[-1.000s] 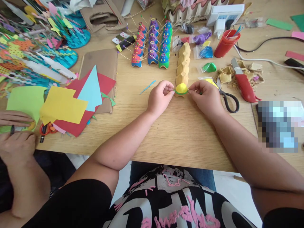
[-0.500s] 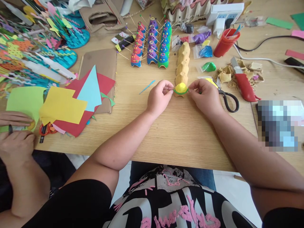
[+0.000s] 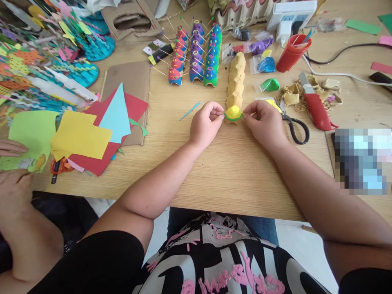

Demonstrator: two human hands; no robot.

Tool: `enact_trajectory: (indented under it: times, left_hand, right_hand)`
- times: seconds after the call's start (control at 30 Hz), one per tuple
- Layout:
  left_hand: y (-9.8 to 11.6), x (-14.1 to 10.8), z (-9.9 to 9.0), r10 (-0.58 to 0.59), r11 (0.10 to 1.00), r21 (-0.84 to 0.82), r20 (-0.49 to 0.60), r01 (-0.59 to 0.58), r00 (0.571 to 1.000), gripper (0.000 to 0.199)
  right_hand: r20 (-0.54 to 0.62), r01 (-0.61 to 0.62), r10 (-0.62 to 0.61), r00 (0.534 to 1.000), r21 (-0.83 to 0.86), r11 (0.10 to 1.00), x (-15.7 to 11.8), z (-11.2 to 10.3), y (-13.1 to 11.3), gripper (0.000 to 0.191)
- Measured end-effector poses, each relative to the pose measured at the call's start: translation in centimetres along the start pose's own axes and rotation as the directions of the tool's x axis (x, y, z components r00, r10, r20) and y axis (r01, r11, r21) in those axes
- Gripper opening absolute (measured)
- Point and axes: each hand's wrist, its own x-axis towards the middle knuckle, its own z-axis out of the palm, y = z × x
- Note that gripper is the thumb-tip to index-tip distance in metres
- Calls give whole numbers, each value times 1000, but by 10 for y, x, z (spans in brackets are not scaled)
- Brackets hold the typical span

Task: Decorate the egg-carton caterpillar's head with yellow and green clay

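Observation:
A tan egg-carton strip [image 3: 235, 81] lies lengthwise on the table, its nearest bump covered with yellow clay [image 3: 233, 111]. Across the lower edge of that yellow runs a thin green clay strip [image 3: 233, 119]. My left hand [image 3: 208, 122] pinches the strip's left end between thumb and fingers. At its right end, my right hand [image 3: 263, 123] does the same, with some fingertips hidden. A blue clay tool [image 3: 190, 111] lies left of my left hand. Black-handled scissors [image 3: 298, 130] rest just beyond my right hand, beside a yellow clay packet [image 3: 273, 104].
Painted caterpillars [image 3: 196, 53] with stick feelers stand behind. Bags of blue clay [image 3: 266, 65] and green clay [image 3: 270, 84], a red cup [image 3: 293, 53] and a red-handled knife [image 3: 318, 108] are at right. Coloured sheets [image 3: 82, 134] and a co-worker's hand [image 3: 14, 188] are at left.
My hands keep their pinch on the green clay strip almost unmoved. At the left, the co-worker's hands have drawn back toward the left edge, uncovering more of the light green sheet.

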Motion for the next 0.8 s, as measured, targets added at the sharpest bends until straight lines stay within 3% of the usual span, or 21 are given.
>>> enact_trajectory:
  times: [0.8]
  left_hand:
    - [2,1,-2,6,1000,6,-15,-6,1000,24]
  right_hand:
    - [-1,20,-20,1000,5,1000,0,0,1,19]
